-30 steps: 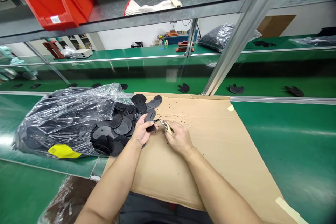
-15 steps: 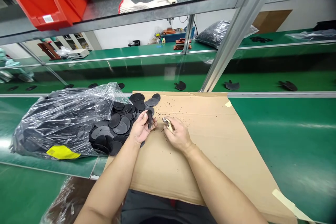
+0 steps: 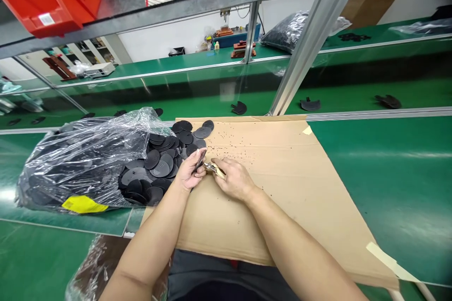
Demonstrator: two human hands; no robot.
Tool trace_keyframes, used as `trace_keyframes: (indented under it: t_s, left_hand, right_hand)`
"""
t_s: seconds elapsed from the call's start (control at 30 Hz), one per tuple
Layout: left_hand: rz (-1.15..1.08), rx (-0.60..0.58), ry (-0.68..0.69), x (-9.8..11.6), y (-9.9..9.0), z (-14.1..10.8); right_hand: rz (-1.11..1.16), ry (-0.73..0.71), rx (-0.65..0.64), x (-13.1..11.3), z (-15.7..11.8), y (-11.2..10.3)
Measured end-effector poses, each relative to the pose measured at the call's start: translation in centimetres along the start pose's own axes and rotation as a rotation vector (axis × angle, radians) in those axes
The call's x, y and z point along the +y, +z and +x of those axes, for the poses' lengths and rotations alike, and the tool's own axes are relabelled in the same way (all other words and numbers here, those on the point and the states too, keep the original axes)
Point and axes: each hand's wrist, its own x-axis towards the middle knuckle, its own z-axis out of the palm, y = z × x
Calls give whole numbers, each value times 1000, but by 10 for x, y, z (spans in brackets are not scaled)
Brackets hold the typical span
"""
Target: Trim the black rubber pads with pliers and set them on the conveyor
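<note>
One black disc is pinched in your left hand, tilted steeply, its long axis slanting away and rightward. Immediately to its right, pale-handled pliers, closed in your right hand's grip, point left at it. Your forearms converge over the cardboard, right palm downward.
</note>
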Motion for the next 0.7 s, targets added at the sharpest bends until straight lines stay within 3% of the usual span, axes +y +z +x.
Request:
trace_keyframes:
  t_s: [0.47,0.7]
  left_hand:
    - [142,41,102,-6,-3,3]
    - [164,73,109,-9,-3,5]
  right_hand:
    - [-106,115,-214,-8,3,-16]
    - [-144,125,-243,-8,3,-17]
